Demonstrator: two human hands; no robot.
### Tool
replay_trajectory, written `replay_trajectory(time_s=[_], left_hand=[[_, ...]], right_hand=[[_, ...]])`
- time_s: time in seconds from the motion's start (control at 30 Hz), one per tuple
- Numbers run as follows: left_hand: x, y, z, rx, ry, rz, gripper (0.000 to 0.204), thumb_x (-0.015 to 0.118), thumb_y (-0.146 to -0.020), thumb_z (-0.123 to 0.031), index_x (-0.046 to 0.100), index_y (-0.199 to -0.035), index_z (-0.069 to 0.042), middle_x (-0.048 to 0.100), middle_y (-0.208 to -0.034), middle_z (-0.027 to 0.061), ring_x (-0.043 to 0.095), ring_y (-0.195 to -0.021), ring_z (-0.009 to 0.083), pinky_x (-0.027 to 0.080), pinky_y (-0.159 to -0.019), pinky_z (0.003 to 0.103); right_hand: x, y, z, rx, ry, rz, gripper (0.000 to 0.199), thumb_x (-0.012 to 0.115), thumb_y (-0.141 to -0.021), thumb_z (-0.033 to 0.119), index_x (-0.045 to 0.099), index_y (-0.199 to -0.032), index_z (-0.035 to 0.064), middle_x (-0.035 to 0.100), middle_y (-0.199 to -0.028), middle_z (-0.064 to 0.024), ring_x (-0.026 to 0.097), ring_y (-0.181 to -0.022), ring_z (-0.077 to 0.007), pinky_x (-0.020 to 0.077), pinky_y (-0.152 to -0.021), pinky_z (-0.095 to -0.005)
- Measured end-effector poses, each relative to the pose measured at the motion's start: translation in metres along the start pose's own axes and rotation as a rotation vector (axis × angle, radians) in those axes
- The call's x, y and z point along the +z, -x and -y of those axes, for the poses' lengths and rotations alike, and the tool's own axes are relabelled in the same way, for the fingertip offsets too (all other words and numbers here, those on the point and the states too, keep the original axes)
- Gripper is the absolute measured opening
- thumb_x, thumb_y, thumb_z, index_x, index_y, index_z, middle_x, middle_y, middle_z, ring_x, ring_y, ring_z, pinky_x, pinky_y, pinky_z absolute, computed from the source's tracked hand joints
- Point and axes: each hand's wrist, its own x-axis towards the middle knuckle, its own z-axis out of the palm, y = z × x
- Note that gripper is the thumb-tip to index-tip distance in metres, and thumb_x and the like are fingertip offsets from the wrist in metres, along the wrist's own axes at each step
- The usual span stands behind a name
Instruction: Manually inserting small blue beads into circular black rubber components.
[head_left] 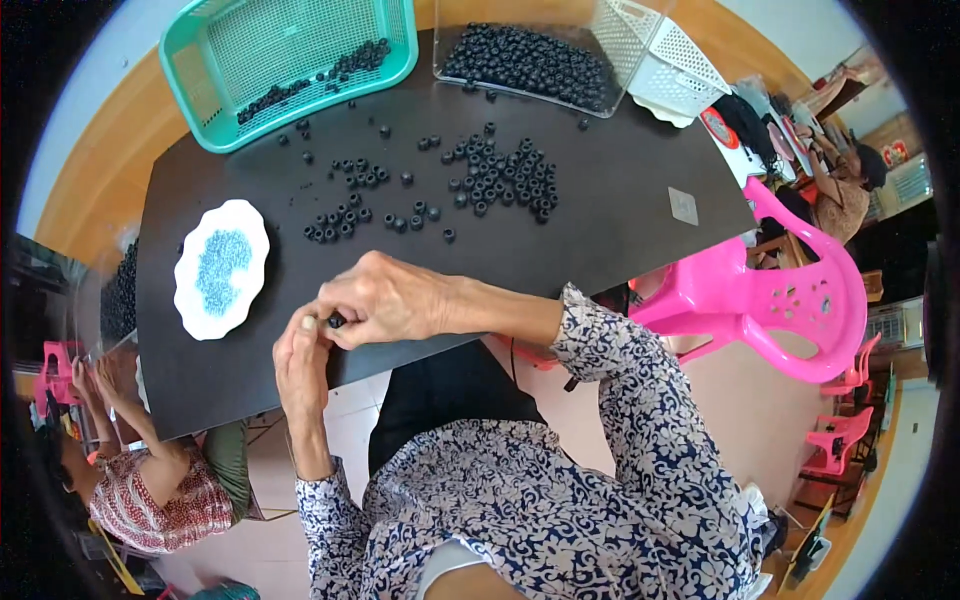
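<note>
Close to the table's near edge my two hands meet fingertip to fingertip. A small round black bead (336, 321) shows between them. My right hand (388, 298) is closed, its thumb and curled forefinger pinching at the bead. From the other side the fingers of my left hand (302, 362) are pressed together on it; their tips are partly covered. Beyond my hands lie loose black beads (505, 178) with holes. Left of my hands stands a white scalloped dish (256, 282) holding tiny light-blue pieces (222, 268).
A green basket (215, 138) and a clear bin (520, 98), both with black beads, stand at the far edge beside a white basket (690, 75). A pink chair (780, 290) stands right. Co-workers sit at left (165, 490) and far right (845, 195).
</note>
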Motion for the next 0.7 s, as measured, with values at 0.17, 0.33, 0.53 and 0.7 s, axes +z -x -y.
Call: replay_trajectory(time_s=[0.17,0.33,0.53,0.7], left_hand=[[0.003,0.002,0.003,0.093,0.018,0.015,0.039,0.046,-0.104,-0.029,0.056,-0.117,0.006,0.062,-0.076,0.0095,0.06,-0.083,0.0187,0.047,-0.082,0.031],[0.003,0.002,0.005,0.107,-0.1,-0.011,0.038,0.047,-0.103,-0.029,0.056,-0.117,0.005,0.061,-0.076,0.0077,0.059,-0.085,0.0185,0.047,-0.083,0.032],[0.01,0.006,0.003,0.158,-0.232,-0.078,0.036,0.048,-0.103,-0.027,0.057,-0.116,0.005,0.061,-0.076,0.0061,0.059,-0.083,0.0158,0.047,-0.079,0.029],[0.015,0.008,-0.002,0.185,-0.284,-0.098,0.033,0.049,-0.102,-0.026,0.06,-0.111,0.004,0.061,-0.076,0.0058,0.058,-0.079,0.0146,0.047,-0.073,0.028]], right_hand=[[-0.044,0.024,-0.009,0.219,0.052,-0.144,0.02,0.073,-0.073,0.011,0.069,-0.09,0.0012,0.067,-0.068,-0.0077,0.064,-0.059,-0.0135,0.0532,-0.058,-0.0272],[-0.156,0.023,-0.068,0.39,0.268,-0.327,0.024,0.071,-0.078,0.016,0.072,-0.097,0.0016,0.071,-0.078,-0.0084,0.066,-0.064,-0.0119,0.0546,-0.062,-0.0256],[-0.3,0.089,-0.118,0.685,1.158,-0.356,0.034,0.068,-0.082,0.034,0.072,-0.091,0.0009,0.07,-0.077,-0.021,0.07,-0.075,-0.0341,0.0554,-0.075,-0.0424],[-0.276,0.134,-0.123,0.751,1.143,-0.123,0.023,0.069,-0.081,0.021,0.066,-0.093,0.0007,0.068,-0.092,-0.0219,0.066,-0.089,-0.0392,0.0524,-0.078,-0.0466]])
